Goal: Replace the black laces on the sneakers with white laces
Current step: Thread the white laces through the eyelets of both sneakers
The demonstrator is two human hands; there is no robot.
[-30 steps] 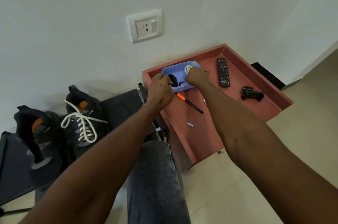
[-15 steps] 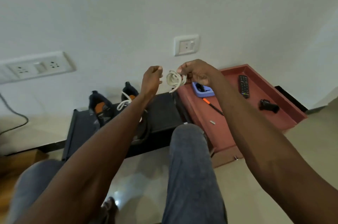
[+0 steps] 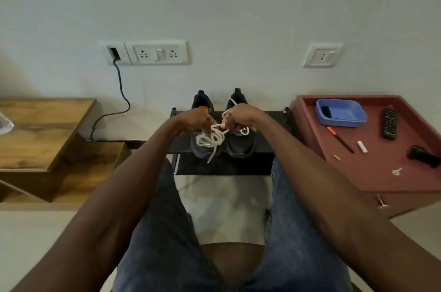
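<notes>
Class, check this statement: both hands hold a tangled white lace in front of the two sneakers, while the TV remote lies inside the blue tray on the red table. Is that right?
Not quite. The head view shows the TV remote lying on the red table itself, to the right of the blue tray, not inside it. The rest stands: the left hand and right hand hold the tangled white lace in front of the two sneakers.

Counts on view
Two sneakers (image 3: 239,141), one loose white lace (image 3: 211,139), two hands (image 3: 241,117), one blue tray (image 3: 341,112), one remote (image 3: 389,123), one pen (image 3: 340,139), one key (image 3: 396,171).
</notes>
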